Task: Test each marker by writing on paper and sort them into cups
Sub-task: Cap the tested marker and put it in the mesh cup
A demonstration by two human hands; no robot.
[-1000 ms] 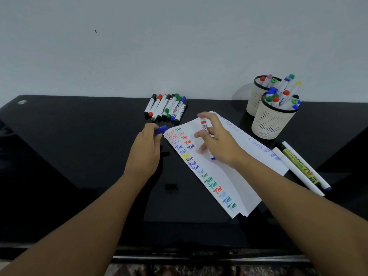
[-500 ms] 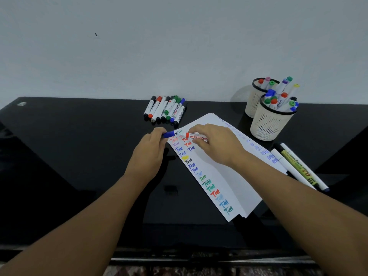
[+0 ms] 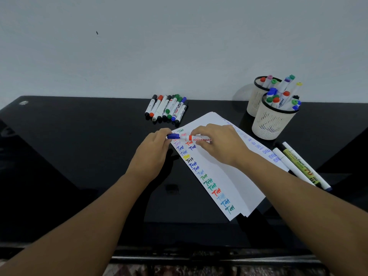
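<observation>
A: Change since a second ago: right hand (image 3: 217, 144) has turned the whiteboard marker (image 3: 196, 138) from upright over the sheet to level, and the blue cap (image 3: 172, 136) in the left hand (image 3: 154, 150) now meets its tip end.

B: Entry, hands?

A: Left hand, fingers curled, pinching the blue cap. Right hand, fingers curled round the white barrel, red band and "WHITEBOARD" lettering showing. Marker lies horizontal between both hands, above the top corner of the paper (image 3: 225, 176).

B: Cap fully seated?

A: Cannot say; fingers cover the joint.

B: Entry, paper?

A: White sheets, stacked and fanned, set slantwise on the black table (image 3: 79, 156). One column of "Test" marks in red, blue, green, black and yellow runs along the left edge; a second, fainter blue column runs along the far right edge.

B: Entry, untested stock?

A: Row of markers (image 3: 166, 108) lying side by side near the wall, beyond the hands, caps black, red, green and blue.

B: Entry, cups?

A: Two cream mesh cups, black rims, at the right rear, touching or nearly so. Front cup (image 3: 273, 124) and rear cup (image 3: 256, 96) each hold upright markers with mixed caps.

B: Anything else?

A: Three loose markers (image 3: 298, 166) lying right of the paper, below the cups.
</observation>
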